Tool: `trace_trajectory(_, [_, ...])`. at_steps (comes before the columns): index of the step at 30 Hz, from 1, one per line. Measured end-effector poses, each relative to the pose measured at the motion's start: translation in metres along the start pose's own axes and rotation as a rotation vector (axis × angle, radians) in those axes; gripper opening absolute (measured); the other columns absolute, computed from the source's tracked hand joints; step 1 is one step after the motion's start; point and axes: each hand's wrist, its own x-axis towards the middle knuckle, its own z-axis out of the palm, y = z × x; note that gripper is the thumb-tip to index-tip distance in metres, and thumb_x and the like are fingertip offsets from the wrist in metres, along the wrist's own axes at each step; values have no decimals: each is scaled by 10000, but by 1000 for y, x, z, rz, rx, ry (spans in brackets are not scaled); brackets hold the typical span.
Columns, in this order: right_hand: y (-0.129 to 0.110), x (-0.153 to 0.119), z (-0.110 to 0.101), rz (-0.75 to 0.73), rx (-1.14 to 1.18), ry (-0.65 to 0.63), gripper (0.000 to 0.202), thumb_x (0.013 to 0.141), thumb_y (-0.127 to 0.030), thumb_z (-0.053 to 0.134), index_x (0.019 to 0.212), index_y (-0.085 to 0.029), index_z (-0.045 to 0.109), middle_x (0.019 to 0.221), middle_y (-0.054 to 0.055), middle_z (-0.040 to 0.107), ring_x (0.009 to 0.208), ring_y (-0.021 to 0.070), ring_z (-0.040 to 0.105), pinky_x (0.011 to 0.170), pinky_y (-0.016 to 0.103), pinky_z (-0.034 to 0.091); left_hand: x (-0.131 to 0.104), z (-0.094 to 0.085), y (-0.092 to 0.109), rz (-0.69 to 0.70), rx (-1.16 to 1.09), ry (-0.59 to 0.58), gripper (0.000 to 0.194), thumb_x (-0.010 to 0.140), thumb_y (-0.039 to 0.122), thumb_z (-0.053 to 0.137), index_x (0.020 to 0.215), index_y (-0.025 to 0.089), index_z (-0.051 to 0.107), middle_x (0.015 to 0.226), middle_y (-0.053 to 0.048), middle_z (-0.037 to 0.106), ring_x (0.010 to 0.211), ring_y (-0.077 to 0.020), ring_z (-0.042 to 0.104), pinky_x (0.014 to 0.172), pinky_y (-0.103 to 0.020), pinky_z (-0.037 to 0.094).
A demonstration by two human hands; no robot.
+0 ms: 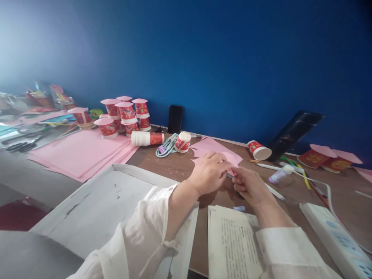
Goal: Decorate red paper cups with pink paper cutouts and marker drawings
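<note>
You pinch a small bit of pink paper (231, 171) over the brown table (161, 166) with your right hand (250, 186), while your left hand (209, 173) bends its fingers next to it, and I cannot tell if they grip it too. Just behind your hands lies a cut pink sheet (216, 149). Farther out, a glue stick (280, 174) and a white power strip (334, 234) lie to the right, and stacked red paper cups (126, 112) stand to the left.
</note>
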Motion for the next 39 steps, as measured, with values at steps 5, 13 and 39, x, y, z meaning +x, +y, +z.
trace_trajectory(5, [0,-3,-4,-120,-47,94,332,683,-371,767,608,-198,494,452,-77,412,388,40,298,344,167,178,4,4,-11,-533,-347,249,465,836,383,616,1243,162,575,1200,-100,627,1008,-185,578,947,-331,459])
trace_trajectory(13, [8,0,-6,-207,-93,125,322,691,-396,766,624,-195,524,444,-81,418,405,53,332,373,185,211,6,15,-15,-960,-1089,-83,162,849,297,629,888,144,667,555,41,543,451,-54,465,495,-190,424])
trace_trajectory(39, [19,5,-10,-358,-475,261,558,665,-621,696,887,-112,758,486,-12,552,459,134,445,460,273,320,5,14,-10,-1012,-1406,-102,152,821,222,677,717,138,605,501,42,523,413,-45,459,424,-159,372])
